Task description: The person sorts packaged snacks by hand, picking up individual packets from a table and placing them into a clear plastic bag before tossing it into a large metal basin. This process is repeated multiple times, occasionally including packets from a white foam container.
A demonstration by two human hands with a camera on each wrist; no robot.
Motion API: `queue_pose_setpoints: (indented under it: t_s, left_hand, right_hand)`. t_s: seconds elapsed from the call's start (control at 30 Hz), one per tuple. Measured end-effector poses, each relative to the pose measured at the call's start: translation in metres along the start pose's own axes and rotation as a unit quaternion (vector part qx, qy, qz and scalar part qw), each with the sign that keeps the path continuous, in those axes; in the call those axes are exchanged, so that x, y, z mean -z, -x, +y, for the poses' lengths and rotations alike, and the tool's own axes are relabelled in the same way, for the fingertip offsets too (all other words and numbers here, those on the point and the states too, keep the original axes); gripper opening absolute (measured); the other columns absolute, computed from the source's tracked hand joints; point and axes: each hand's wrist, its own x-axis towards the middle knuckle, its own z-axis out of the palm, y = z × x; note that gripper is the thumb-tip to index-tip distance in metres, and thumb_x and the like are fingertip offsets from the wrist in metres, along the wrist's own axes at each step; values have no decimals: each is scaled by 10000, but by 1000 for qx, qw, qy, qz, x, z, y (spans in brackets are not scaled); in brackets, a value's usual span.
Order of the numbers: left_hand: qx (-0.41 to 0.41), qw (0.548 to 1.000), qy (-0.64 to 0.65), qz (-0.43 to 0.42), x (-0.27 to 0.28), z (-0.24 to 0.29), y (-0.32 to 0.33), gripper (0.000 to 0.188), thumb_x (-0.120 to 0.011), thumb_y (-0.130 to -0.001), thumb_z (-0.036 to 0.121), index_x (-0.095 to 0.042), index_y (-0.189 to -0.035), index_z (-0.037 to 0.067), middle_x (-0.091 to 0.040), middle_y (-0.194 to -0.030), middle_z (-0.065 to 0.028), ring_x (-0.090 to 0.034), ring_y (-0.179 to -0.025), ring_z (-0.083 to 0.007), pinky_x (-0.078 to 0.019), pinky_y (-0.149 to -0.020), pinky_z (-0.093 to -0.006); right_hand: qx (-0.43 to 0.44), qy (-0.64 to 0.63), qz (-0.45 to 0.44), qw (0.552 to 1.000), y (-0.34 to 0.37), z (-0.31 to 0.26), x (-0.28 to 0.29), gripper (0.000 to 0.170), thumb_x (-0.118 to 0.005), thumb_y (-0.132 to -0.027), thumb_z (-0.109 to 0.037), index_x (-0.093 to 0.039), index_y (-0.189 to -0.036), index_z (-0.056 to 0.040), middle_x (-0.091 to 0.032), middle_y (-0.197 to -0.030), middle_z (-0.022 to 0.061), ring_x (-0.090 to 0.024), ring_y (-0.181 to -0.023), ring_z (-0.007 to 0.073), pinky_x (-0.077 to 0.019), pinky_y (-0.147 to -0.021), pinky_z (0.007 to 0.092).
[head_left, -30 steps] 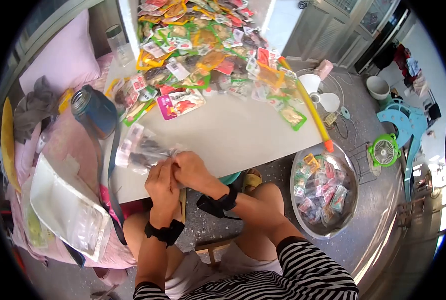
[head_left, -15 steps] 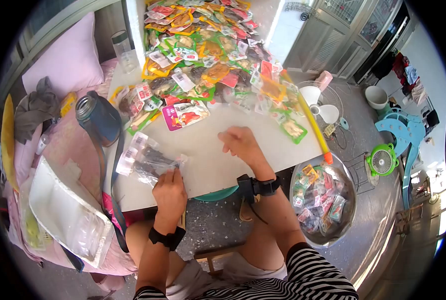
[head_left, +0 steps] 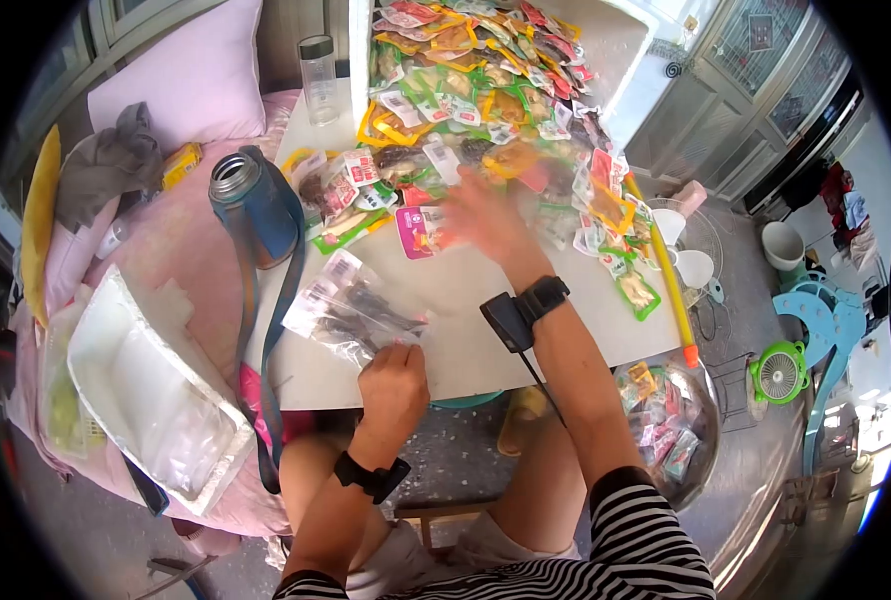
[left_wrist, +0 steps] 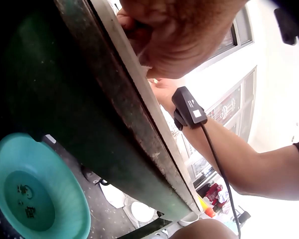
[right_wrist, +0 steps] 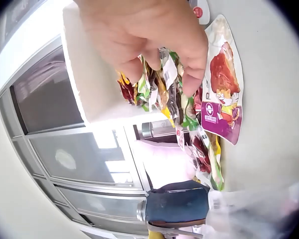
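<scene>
At the table's near edge, my left hand (head_left: 394, 388) pinches the corner of a clear plastic bag (head_left: 351, 312) with dark contents and white labels. In the left wrist view the left hand (left_wrist: 177, 37) is seen close up beside the table edge, the bag hidden. My right hand (head_left: 493, 222), blurred, reaches over the near side of a heap of snack packets (head_left: 486, 95). Its fingers (right_wrist: 192, 82) are spread and loosely bent, with nothing held between them. Right beside them lies a purple-and-white snack packet (right_wrist: 223, 87) with a cartoon figure.
The heap spills from a white foam box (head_left: 621, 50) onto the table (head_left: 506, 345). A yellow tube (head_left: 671, 275) lies along the right edge. Below stands a metal basin (head_left: 704, 440) of packets. On the left are a blue flask (head_left: 256, 215) and a foam lid (head_left: 156, 390).
My right hand has left the bag corner beside the left hand and moved forward to the heap, its fingers opening out. The left hand stays on the bag. The head view has shifted.
</scene>
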Motion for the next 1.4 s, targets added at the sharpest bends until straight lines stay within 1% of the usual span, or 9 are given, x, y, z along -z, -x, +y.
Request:
queue_pose_setpoints:
  t_s: [0.17,0.37,0.57,0.67,0.8,0.9,1.0,1.13,1.4]
  left_hand:
    - [-9,1000,6,20,5,1,-4,123,-609,-701,0,-631,-822,-10,-640,-806,-167,-645,-755,-324,-542,-617,-387]
    - [2,1000,13,16,6,0,-6,104,-602,-698,4,-617,-799,-16,-648,-825,-198,-645,-752,-339,-541,-619,-401]
    - [8,999,34,39,5,-1,-2,133,-628,-732,-5,-632,-865,3,-659,-882,-194,-644,-800,-362,-536,-651,-430]
    - [3,997,44,58,4,0,3,147,-638,-746,-5,-642,-892,5,-655,-862,-186,-638,-770,-355,-527,-636,-427]
    - [19,997,45,60,10,5,1,141,-648,-767,6,-648,-908,10,-649,-832,-176,-626,-722,-347,-515,-621,-424]
    - [17,996,52,73,8,5,1,131,-644,-774,3,-648,-905,11,-646,-819,-172,-622,-703,-347,-511,-616,-421]
    - [18,994,68,80,10,6,0,133,-637,-775,-6,-648,-907,7,-646,-817,-173,-620,-700,-354,-513,-618,-418]
    - [39,988,114,94,5,3,0,127,-626,-784,-12,-644,-908,-2,-632,-782,-178,-614,-691,-367,-507,-610,-424]
    - [47,992,95,69,4,2,1,141,-611,-771,-21,-618,-910,1,-626,-791,-179,-614,-709,-369,-501,-600,-433]
  right_hand:
    - [48,-16,29,998,4,6,-17,400,-608,-929,-226,-511,-1288,-80,-520,-1181,54,-561,-1005,217,-512,-765,380]
    - [18,189,29,981,136,5,-51,350,-647,-911,-247,-591,-1166,-12,-606,-1025,42,-586,-919,139,-520,-699,308]
    - [85,210,257,940,191,18,-5,310,-697,-867,-129,-603,-1111,36,-632,-858,25,-587,-724,89,-497,-604,222]
    - [147,162,304,927,199,28,13,232,-701,-847,-82,-631,-1038,29,-634,-836,27,-573,-672,80,-474,-579,202]
    - [74,259,191,944,203,15,23,215,-647,-878,-63,-595,-1074,8,-615,-850,26,-572,-708,106,-456,-607,224]
    - [225,358,185,887,192,36,58,169,-593,-928,-88,-537,-1067,-7,-633,-799,47,-600,-677,100,-485,-575,229]
    - [142,147,208,957,203,17,33,163,-573,-964,-171,-552,-1002,-14,-640,-807,65,-634,-688,131,-520,-581,267]
    - [81,62,144,984,204,8,40,179,-573,-965,-199,-561,-973,-20,-639,-810,69,-648,-685,162,-539,-589,292]
    - [63,92,119,987,202,9,51,115,-584,-950,-145,-605,-934,-33,-628,-810,11,-600,-677,80,-497,-604,231]
